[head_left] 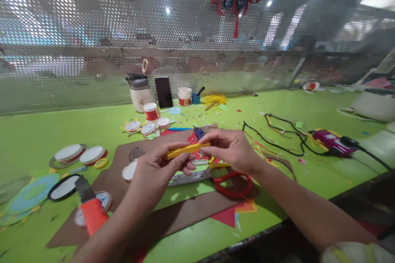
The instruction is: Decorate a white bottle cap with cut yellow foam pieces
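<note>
A narrow folded strip of yellow paper (pixel 185 150) is stretched between both hands, above the middle of the work area. My left hand (pixel 160 166) pinches its left end between thumb and fingers. At the right end, my right hand (pixel 230 148) grips it with thumb and forefinger. Just below the hands lie large scissors with red handles (pixel 234 185), their metal blades partly behind my left hand's fingers. Under them are a green paper sheet (pixel 173 202) and a brown board (pixel 185 213). A dark blue tool tip (pixel 199 132) shows behind the strip.
An orange-handled cutter (pixel 92 215) lies at left near round lids (pixel 91 155) and a blue paper ring (pixel 33 193). Behind stand a jug (pixel 140 94), a phone (pixel 163 92) and paper cups (pixel 184 96). A purple device (pixel 333 143) with a black cable lies at right.
</note>
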Demonstrator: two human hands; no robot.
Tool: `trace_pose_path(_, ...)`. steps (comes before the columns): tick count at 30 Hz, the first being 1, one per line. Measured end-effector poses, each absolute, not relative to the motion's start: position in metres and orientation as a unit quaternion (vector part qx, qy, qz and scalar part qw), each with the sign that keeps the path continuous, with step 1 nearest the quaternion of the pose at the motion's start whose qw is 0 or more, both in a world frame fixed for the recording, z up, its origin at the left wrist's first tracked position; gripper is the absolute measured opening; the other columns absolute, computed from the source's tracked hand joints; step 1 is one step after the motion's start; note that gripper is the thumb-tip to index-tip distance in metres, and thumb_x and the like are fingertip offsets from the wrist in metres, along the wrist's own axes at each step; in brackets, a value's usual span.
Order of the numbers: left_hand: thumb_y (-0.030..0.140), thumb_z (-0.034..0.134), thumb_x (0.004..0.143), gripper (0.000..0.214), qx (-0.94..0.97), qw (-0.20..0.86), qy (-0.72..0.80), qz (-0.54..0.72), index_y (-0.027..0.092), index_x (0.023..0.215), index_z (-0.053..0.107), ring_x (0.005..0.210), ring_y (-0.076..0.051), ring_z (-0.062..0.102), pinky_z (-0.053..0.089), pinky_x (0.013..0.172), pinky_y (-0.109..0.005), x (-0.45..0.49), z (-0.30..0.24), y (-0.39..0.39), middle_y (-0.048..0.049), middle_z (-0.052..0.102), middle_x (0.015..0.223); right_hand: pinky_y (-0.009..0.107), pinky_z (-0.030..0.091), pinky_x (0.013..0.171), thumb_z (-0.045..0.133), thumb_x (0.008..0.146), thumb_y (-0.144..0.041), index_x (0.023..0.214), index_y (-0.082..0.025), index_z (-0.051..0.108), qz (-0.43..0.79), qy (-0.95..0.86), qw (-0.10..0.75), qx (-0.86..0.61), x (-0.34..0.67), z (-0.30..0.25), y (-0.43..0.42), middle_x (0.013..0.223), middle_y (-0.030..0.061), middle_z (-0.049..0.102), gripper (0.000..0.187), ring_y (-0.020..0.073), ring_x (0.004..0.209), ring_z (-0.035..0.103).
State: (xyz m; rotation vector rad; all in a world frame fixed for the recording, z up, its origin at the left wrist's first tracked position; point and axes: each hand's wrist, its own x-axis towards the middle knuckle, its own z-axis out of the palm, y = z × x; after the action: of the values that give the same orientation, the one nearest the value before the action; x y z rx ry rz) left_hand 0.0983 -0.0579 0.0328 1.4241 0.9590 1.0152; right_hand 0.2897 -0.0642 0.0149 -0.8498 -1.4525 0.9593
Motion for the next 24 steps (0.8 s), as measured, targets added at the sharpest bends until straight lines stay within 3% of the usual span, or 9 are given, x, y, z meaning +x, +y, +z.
trace_pose_path(5, 0.029, 0.070, 0.080, 0.028, 0.602, 0.543, 0.407, 0.421, 0.013, 0.103, 0.069, 0.068, -0.019, 0.072, 0.059, 0.067, -0.030, 0.0971, 0.0323, -0.0559, -0.0046, 0.077, 0.075, 0.024, 0.052, 0.058, 0.075, 0.075, -0.022, 0.085, -0.017, 0.072, 0.419, -0.613, 0.563, -0.364, 0.2897, 0.0148, -0.0650, 0.073, 0.0008, 0.064, 0.012, 0.0110, 0.063, 0.061)
trace_pose_path(11, 0.028, 0.069, 0.081, 0.026, 0.597, 0.542, 0.407, 0.430, 0.013, 0.102, 0.069, 0.067, -0.018, 0.072, 0.059, 0.068, -0.029, 0.0978, 0.0331, -0.0574, -0.0034, 0.077, 0.073, 0.025, 0.052, 0.062, 0.076, 0.073, -0.020, 0.083, -0.016, 0.069, 0.419, -0.618, 0.558, -0.361, 0.2902, 0.0155, -0.0649, 0.078, 0.0019, 0.064, 0.012, 0.0116, 0.069, 0.061)
trace_pose_path(24, 0.031, 0.071, 0.079, 0.028, 0.610, 0.550, 0.400, 0.406, 0.015, 0.102, 0.068, 0.070, -0.019, 0.072, 0.059, 0.070, -0.029, 0.0953, 0.0341, -0.0560, -0.0058, 0.078, 0.083, 0.024, 0.051, 0.056, 0.077, 0.073, -0.027, 0.080, -0.015, 0.064, 0.449, -0.604, 0.543, -0.373, 0.2913, 0.0179, -0.0655, 0.068, -0.0006, 0.063, 0.018, 0.0093, 0.058, 0.059)
